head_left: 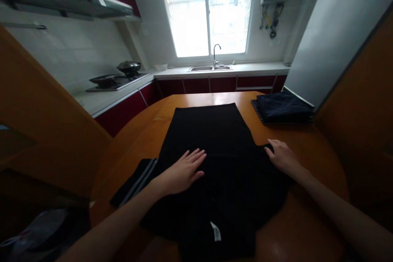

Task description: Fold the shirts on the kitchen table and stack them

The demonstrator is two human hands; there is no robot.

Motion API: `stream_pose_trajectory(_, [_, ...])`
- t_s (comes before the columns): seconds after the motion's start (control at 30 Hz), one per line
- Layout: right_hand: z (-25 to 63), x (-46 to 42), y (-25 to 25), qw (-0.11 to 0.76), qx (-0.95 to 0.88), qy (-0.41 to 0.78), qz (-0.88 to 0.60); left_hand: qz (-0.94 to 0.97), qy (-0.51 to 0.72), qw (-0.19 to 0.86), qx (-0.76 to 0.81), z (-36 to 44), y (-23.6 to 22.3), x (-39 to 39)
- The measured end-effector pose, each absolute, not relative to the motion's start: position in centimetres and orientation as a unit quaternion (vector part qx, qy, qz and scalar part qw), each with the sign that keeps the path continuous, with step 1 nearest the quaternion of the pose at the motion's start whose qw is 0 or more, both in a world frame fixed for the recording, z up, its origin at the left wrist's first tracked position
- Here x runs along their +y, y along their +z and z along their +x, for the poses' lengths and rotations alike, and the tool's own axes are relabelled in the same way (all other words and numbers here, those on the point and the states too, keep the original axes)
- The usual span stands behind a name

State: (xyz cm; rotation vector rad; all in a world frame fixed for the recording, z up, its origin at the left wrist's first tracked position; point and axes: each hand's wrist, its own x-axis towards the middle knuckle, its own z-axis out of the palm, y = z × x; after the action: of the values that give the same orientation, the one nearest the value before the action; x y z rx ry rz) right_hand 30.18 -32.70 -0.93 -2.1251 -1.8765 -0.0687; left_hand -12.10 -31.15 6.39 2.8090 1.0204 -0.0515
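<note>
A black short-sleeved shirt [211, 131] lies spread on a wooden table, its hem at the far side and its neck toward me. Two grey stripes cross its left sleeve [132, 186], and a white label [215, 231] shows near the neck. My left hand [183, 172] rests flat on the middle of the shirt, fingers stretched out and holding nothing. Over at the right sleeve, my right hand [281, 156] touches the cloth near its upper edge. Its fingers are slightly bent, with thumb and fingertips apart.
Folded dark clothes [284, 107] are stacked at the back right of the round wooden table [129, 139]. Beyond it run a counter with a sink [210, 68] and a stove holding pans [129, 66]. A tall fridge [334, 28] stands at the right.
</note>
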Motion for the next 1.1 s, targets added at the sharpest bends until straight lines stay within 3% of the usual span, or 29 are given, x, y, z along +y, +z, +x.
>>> stream_pose_trajectory(0.17, [31.7,-32.2,-0.1,0.163,-0.643,0.006,-0.748,0.961,-0.039,0.129,0.24,1.0,6.1,-28.9])
stream_pose_trajectory(0.3, [32.5,-31.9,-0.2,0.198,-0.665,0.05,-0.719,0.964,0.032,0.1,0.244,7.7,3.2,-27.4])
stream_pose_trajectory(0.47, [33.3,-31.3,-0.3,0.24,-0.663,0.081,-0.705,0.961,0.093,0.066,0.25,9.0,0.0,-26.9])
stream_pose_trajectory(0.67, [34.0,-31.2,0.1,0.337,-0.64,0.172,-0.669,0.959,0.08,0.07,0.261,8.8,0.1,-27.1])
stream_pose_trajectory(0.97, [32.4,-32.7,0.4,0.191,-0.64,0.039,-0.743,0.957,0.086,0.079,0.264,8.9,0.1,-27.1])
stream_pose_trajectory(1.1, [33.6,-32.6,0.1,0.181,-0.627,0.042,-0.756,0.957,0.087,0.082,0.264,9.0,0.1,-27.1])
